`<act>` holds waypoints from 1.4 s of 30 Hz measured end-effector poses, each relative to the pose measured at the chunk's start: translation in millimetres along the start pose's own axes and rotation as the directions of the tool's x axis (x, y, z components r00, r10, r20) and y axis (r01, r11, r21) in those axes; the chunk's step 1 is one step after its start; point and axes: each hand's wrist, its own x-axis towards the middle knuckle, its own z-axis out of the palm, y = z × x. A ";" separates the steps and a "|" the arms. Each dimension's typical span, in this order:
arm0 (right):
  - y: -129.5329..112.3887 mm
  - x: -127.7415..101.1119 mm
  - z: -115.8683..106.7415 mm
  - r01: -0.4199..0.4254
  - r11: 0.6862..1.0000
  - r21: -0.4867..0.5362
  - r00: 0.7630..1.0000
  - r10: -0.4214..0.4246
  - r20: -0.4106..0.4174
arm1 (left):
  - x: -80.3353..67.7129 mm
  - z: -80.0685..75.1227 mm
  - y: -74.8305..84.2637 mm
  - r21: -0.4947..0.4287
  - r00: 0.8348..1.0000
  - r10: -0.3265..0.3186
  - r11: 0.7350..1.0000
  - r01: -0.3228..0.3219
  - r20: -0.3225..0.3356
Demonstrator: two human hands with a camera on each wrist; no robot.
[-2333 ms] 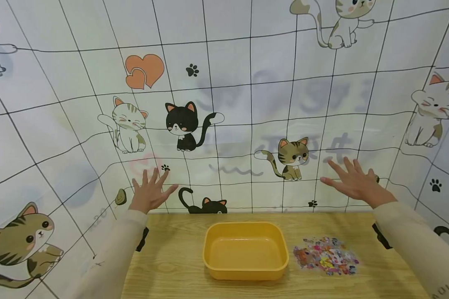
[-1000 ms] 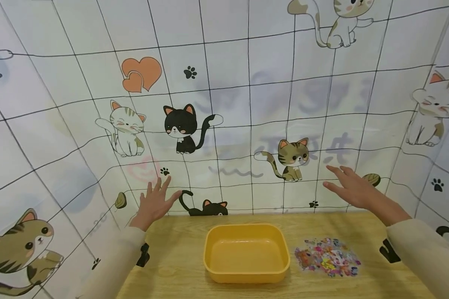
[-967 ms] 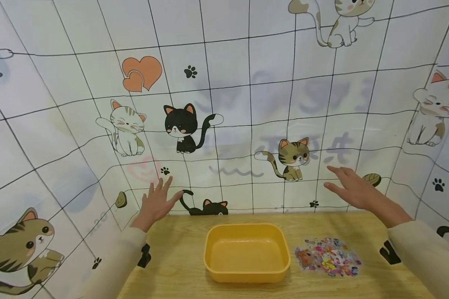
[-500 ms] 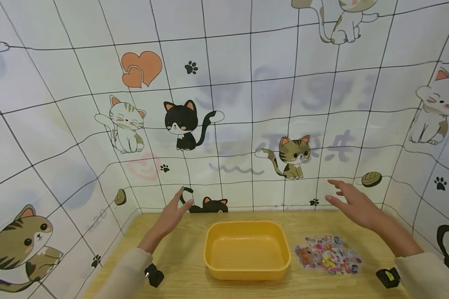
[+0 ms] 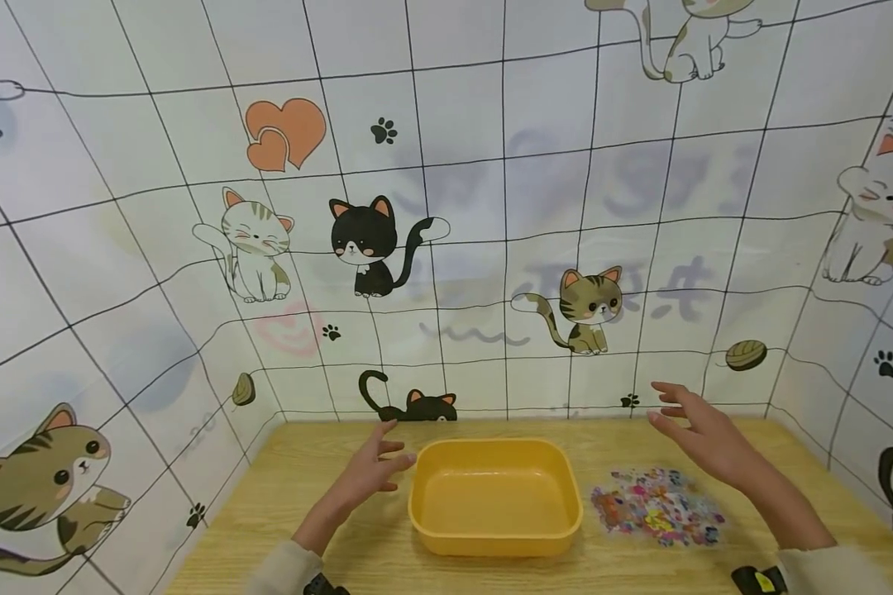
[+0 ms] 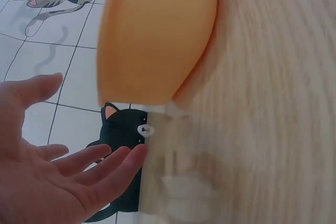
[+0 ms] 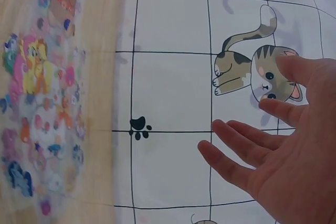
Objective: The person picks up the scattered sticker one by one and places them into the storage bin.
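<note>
An empty yellow plastic tub (image 5: 494, 502) sits in the middle of the wooden table (image 5: 312, 479); its outer wall (image 6: 157, 35) fills the left wrist view. My left hand (image 5: 375, 467) hovers just left of the tub with straight, spread fingers (image 6: 100, 161) and holds nothing. A pile of small colourful stickers (image 5: 658, 506) lies right of the tub and shows blurred (image 7: 39, 108) in the right wrist view. My right hand (image 5: 695, 426) hangs above the table behind the stickers, fingers (image 7: 241, 140) relaxed and apart, empty.
Sheets printed with cartoon cats and a black grid (image 5: 491, 207) wall in the table at the back and both sides. Bare wood lies in front of the tub and at the left. Dark wrist-worn straps (image 5: 752, 578) show at the bottom edge.
Both hands have dropped from in front of the back wall toward the table. The left hand moved right, up to the tub's left side; the right hand sank toward the stickers.
</note>
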 end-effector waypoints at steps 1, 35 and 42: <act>1.1 -1.2 2.1 -0.005 1.000 0.003 1.000 0.005 -0.002 | 0.1 2.8 -1.9 -0.002 1.000 0.002 1.000 -0.002 0.009; 63.2 -23.2 31.6 -0.118 0.989 -0.093 0.977 0.133 0.166 | -5.2 40.9 -11.4 0.146 0.986 0.167 0.975 -0.169 0.029; 74.9 -26.4 34.5 -0.127 0.977 -0.172 0.969 0.159 0.187 | -4.8 43.5 -12.7 0.138 0.985 0.169 0.975 -0.172 0.037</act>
